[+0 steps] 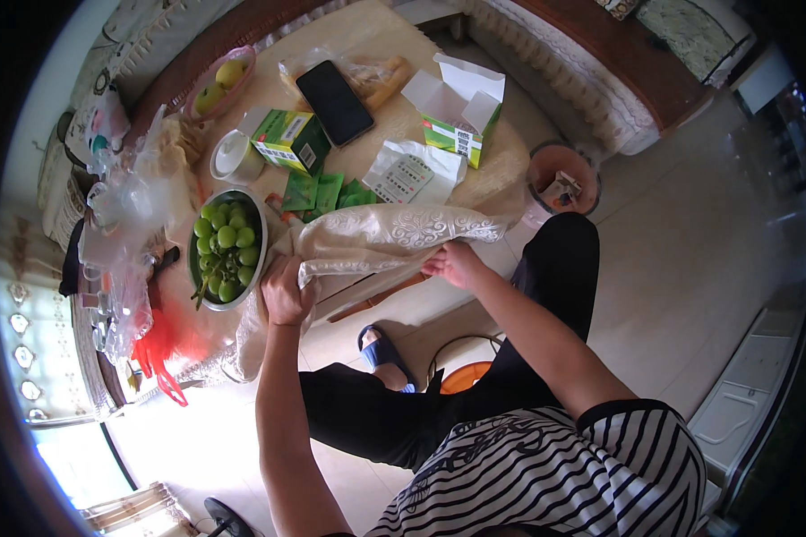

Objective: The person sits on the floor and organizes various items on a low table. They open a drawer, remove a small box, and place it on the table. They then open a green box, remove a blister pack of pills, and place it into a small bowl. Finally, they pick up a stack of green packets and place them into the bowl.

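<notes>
Bags [143, 206]: a messy heap of clear plastic on the far left, with a red bag [157, 353] below.
Grapes [227, 237]: big, round and green, in a shiny bowl [261, 240] near the edge of the desk [358, 36].
Left hand [287, 291]: just to the right of the bowl. Its fingers are curled tight like a fist, clamped on a bunched bit of the cream cloth [376, 237].
Cream cloth: it makes a long fold along the near side of the desk, between the two hands. Its left part is inside the left fingers. Its right part is by the tips of the right fingers.
Green packets [318, 192]: flat, just past the fold.
Phone [335, 103]: black, farther back on the desk.
White paper [416, 174]: printed, lying past the fold too.
Right hand [457, 264]: at the low edge of the cloth. Its fingers are bent, a little apart, and point left. The tips touch the cloth, but I cannot tell if they pinch it.
Open box [457, 116]: white and green, flaps up, past the right hand.
Bin [546, 166]: pinkish and round, on the far right, beside the desk.
</notes>
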Tool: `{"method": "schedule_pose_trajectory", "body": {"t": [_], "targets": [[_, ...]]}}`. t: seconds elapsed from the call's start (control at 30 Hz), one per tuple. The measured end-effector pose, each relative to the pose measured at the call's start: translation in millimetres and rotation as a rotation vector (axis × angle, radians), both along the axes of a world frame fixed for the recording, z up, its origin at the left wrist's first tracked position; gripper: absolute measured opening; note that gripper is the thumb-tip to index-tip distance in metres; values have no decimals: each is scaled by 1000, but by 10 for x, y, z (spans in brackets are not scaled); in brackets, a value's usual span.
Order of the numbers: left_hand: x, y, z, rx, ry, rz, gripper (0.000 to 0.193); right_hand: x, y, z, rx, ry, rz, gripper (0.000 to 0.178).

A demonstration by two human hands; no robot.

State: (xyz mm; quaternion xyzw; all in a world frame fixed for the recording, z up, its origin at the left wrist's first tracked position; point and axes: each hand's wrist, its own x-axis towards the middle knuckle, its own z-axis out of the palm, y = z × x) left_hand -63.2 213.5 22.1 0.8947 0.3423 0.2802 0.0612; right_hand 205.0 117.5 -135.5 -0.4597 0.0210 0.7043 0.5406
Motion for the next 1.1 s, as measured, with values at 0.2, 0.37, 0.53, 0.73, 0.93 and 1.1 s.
{"method": "schedule_pose_trajectory", "body": {"t": [0.2,0.37,0.53,0.73,0.93,1.1], "targets": [[38,-16,29,-3,-11,31,19,-13,105,-226,85,464,-383,26],[75,-171,57,-55,-8,83,17,494,1,-190,105,338,-505,17],[368,-765,-45,-59,48,-72,28,1145,-584,804,305,3,-623,12],[536,-1293,-576,-389,272,-105,39,1780,-1190,1288,640,-557,-419,13],[462,-896,-1311,-684,611,27,39,1823,-1050,194,-78,-1217,137,16],[238,-1096,-1651,-763,509,-60,48,1781,-880,-536,-281,-1667,372,31]]}}
